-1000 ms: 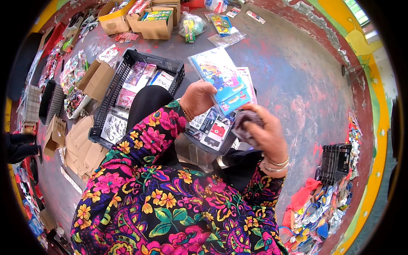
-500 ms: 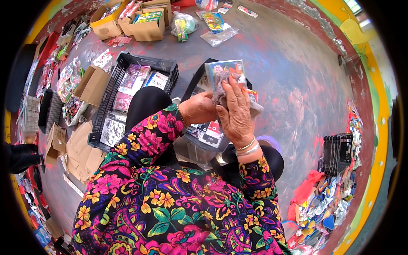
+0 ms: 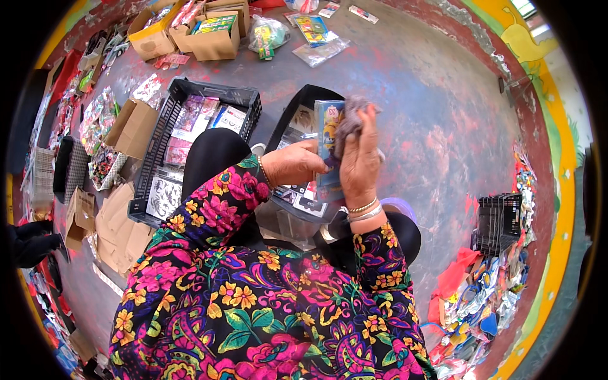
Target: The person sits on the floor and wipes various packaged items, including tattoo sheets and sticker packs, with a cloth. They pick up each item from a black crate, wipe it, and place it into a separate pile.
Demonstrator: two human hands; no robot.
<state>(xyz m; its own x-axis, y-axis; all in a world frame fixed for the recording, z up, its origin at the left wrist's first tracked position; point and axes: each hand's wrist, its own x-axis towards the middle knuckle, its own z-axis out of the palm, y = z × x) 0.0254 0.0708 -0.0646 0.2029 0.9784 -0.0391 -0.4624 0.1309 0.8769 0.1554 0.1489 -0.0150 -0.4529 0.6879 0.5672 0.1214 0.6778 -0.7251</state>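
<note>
The blue pkt in clear plastic [image 3: 329, 130] is held up in front of the body, b/w the two hands, over the black bin [image 3: 310, 94]. Its long axis goes approx. away from the person, so its short edge is toward the body. The L hand [image 3: 294, 163] is nearer to it: it pinches the left long edge near the lower part, w/ thumb on the face and other fingers mostly hidden behind. The R hand [image 3: 360, 155] is at the right side, fingers bent around a bunched grey cloth [image 3: 348, 128], which lies against the pkt's right part; blur there, so cannot tell how firm the grip or pressure is.

Cloth + R hand cover much of the pkt's right half. Under it, the bin has flat packs inside, partly hidden by the hands. To the left, the left knee [image 3: 214, 152] stands b/w the bin and the black slatted crate [image 3: 253, 109], which also has flat packs. The right knee [image 3: 405, 239] is on the other side, w/ a purple round thing [image 3: 398, 206] just beside. Farther away: cardboard cartons [image 3: 218, 47] and a filled clear bag [image 3: 266, 35].
</note>
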